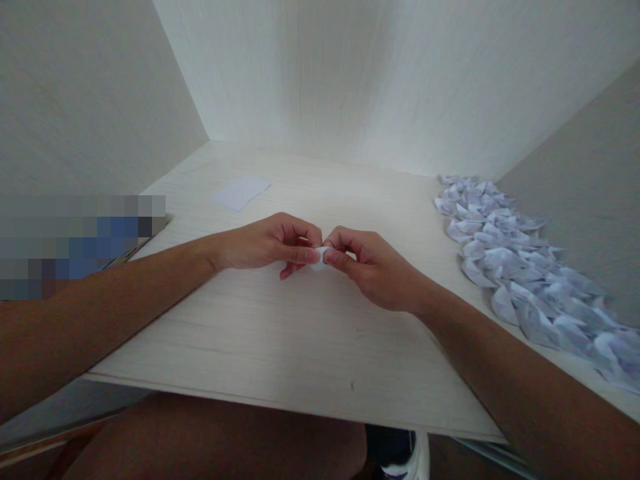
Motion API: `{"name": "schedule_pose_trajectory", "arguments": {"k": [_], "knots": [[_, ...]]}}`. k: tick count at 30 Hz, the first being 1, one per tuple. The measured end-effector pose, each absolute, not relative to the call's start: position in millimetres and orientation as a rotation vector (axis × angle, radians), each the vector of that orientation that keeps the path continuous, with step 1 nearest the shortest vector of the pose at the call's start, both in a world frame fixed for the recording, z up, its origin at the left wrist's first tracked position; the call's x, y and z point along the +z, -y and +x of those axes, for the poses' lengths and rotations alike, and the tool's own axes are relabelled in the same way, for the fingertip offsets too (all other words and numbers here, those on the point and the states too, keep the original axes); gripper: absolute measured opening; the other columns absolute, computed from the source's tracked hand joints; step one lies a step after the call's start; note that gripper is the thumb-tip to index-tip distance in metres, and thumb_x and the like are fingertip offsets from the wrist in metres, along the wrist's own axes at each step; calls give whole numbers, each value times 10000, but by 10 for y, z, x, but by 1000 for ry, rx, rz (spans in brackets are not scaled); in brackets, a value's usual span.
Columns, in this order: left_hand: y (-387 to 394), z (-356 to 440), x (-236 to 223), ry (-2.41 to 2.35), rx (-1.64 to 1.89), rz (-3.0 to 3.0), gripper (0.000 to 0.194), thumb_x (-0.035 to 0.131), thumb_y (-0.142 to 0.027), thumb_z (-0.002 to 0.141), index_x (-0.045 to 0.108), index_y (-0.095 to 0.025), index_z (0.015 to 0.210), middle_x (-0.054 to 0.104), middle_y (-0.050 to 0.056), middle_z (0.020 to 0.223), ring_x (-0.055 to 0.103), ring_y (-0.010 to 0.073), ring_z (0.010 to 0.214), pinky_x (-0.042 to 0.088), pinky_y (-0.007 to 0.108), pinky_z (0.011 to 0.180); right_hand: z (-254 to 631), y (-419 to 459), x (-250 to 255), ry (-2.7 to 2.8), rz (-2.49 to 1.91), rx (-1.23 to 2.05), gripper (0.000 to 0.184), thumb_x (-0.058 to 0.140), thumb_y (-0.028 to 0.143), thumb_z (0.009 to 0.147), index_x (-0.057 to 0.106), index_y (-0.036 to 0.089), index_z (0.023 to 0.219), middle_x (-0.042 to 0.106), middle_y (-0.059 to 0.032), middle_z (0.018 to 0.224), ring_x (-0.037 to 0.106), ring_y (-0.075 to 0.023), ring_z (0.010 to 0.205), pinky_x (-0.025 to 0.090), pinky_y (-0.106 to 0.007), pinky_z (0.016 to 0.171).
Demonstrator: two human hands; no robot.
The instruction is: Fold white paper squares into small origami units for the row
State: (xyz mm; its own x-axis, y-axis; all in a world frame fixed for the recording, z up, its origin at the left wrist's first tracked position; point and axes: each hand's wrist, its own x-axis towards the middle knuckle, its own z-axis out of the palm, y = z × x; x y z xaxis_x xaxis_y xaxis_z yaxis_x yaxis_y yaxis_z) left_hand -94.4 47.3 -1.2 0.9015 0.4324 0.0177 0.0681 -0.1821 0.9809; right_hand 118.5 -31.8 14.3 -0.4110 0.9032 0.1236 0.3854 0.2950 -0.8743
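Observation:
Between my two hands, above the middle of the table, is a small folded piece of white paper. My left hand pinches its left side between thumb and fingers. On its right side, my right hand pinches it with thumb and curled forefinger. Most of the paper is hidden by the fingertips, so its exact shape cannot be made out. A flat white sheet of paper lies on the table beyond my left hand.
Many folded white paper pieces lie in rows along the table's right side. Pale panels stand at the back and both sides of the table. A blurred-out patch covers the left edge. My legs are below the front edge.

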Motion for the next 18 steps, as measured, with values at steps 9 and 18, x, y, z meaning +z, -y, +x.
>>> {"name": "schedule_pose_trajectory", "arguments": {"k": [9, 18], "knots": [[-517, -980, 11, -318, 224, 1631, 389, 769, -541, 879, 675, -183, 758, 581, 2, 667, 577, 111, 587, 531, 193, 496, 1200, 315, 121, 1807, -1027, 1382, 257, 657, 421, 919, 601, 196, 809, 426, 61, 653, 360, -119, 631, 271, -280, 592], [-506, -986, 59, -285, 185, 1660, 409, 731, -571, 896, 681, -194, 745, 600, 9, 620, 586, 121, 521, 530, 204, 458, 1236, 281, 103, 1769, -955, 1601, 389, 709, 566, 892, 624, 189, 853, 459, 57, 692, 372, -107, 620, 284, -273, 578]]}}
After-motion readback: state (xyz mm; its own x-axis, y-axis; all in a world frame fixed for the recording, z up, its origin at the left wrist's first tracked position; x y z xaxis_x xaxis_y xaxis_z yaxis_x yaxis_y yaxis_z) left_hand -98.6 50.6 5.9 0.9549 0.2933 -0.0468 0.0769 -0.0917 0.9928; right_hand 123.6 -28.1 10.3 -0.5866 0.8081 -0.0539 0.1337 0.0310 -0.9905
